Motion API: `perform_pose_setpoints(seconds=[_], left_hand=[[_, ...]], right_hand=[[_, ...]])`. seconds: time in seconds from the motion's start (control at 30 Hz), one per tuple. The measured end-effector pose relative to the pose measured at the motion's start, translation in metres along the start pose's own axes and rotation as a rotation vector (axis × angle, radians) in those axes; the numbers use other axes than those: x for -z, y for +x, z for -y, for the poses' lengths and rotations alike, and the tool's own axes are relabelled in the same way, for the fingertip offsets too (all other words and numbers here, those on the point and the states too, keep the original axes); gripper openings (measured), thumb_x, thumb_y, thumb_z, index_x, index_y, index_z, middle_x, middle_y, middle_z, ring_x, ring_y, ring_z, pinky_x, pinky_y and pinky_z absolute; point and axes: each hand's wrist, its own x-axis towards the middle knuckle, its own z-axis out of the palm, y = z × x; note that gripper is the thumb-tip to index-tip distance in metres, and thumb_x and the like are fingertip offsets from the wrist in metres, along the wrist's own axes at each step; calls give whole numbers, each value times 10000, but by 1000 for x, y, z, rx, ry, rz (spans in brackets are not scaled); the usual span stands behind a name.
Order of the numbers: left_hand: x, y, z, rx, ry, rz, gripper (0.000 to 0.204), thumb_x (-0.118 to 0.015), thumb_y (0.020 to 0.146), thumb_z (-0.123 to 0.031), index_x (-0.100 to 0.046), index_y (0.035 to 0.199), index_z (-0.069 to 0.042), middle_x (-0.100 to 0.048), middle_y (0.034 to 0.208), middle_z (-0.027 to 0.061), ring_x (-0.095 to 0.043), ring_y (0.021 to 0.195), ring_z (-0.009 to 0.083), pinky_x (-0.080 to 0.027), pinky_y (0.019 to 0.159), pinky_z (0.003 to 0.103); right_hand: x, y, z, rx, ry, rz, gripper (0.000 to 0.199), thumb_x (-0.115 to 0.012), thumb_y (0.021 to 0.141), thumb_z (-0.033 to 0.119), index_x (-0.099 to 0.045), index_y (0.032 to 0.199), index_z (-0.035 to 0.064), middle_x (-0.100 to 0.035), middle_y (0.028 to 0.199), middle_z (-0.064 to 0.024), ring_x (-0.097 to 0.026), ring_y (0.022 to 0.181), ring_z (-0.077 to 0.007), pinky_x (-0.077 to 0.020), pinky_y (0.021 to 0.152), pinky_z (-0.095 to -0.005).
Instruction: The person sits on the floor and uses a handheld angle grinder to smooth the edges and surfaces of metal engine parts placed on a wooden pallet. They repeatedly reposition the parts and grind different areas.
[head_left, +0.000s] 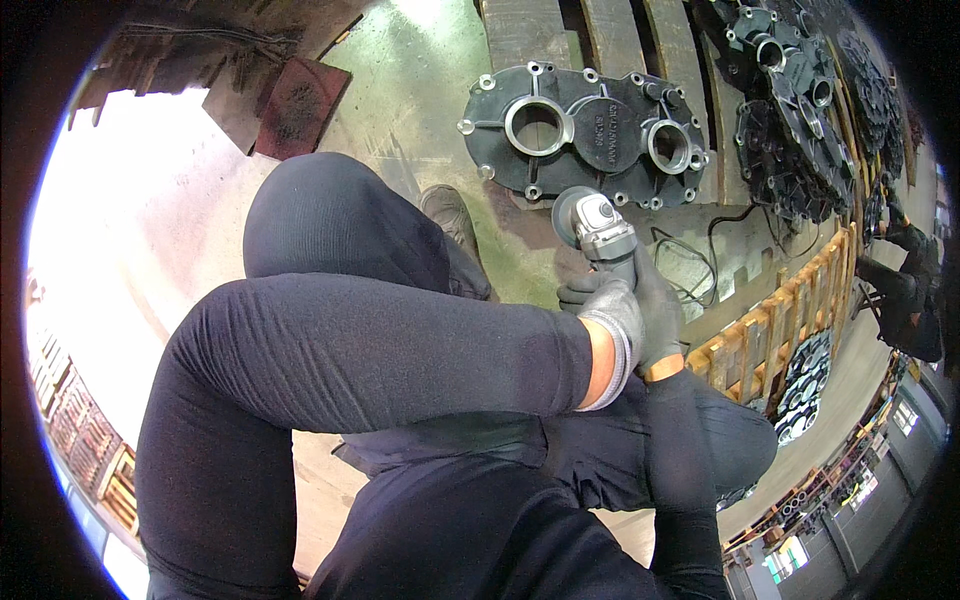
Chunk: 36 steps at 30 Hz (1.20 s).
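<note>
Both my hands, in grey work gloves, are closed around the body of an angle grinder (606, 238) with a silver-grey head and a round disc. My left hand (608, 305) reaches across from the left and wraps the grip from the near side. Along the grip's right side lies my right hand (655, 315), its fingers partly hidden. Just beyond the disc is a dark cast metal housing cover (605, 135), with bright machined rings and bolt lugs around its rim. The disc is close to the cover's near edge; I cannot tell whether they touch.
The cover rests on wooden pallet boards (525, 30). More dark castings (790, 110) are stacked at the right. A cable (712, 260) loops on the floor beside a wooden pallet (790, 310). A reddish plate (302, 108) lies at far left. Another person (905, 290) is at the right edge.
</note>
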Motion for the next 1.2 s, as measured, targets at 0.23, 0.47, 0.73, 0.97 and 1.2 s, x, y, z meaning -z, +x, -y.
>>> perform_pose_setpoints(seconds=[0.23,0.47,0.73,0.97,1.2], left_hand=[[-9,3,-11,17,106,40,289,-781,840,-284,-873,1084,-159,-826,975,97,-789,840,357,-592,644,632],[14,-13,-7,-25,105,68,330,-699,941,-308,-858,1184,-151,-829,1097,91,-794,920,307,-618,752,534],[-1,-2,-5,-3,67,-36,240,-788,816,-281,-875,1015,-180,-804,896,72,-781,789,307,-596,617,558],[-6,-3,-4,25,47,37,263,-789,815,-274,-873,1038,-165,-807,903,77,-785,801,314,-602,647,559],[11,-8,-2,64,71,131,380,-732,887,-354,-851,1176,-139,-830,1016,107,-800,915,348,-600,731,576]], right_hand=[[2,-25,-1,-6,15,23,452,-692,1053,203,-566,1456,41,-806,1143,-154,-795,978,-260,-649,834,-412],[1,-11,-3,-66,-59,26,491,-718,1045,227,-558,1470,39,-816,1143,-151,-801,992,-266,-646,862,-419],[12,-12,5,-44,-30,33,442,-664,1091,283,-578,1447,35,-818,1099,-165,-805,969,-280,-648,849,-440],[2,-11,9,1,37,39,459,-605,1101,323,-572,1440,15,-800,1095,-176,-792,969,-285,-643,855,-437],[4,4,19,6,88,60,489,-546,1111,363,-565,1433,-4,-781,1091,-187,-779,969,-290,-638,862,-434]])
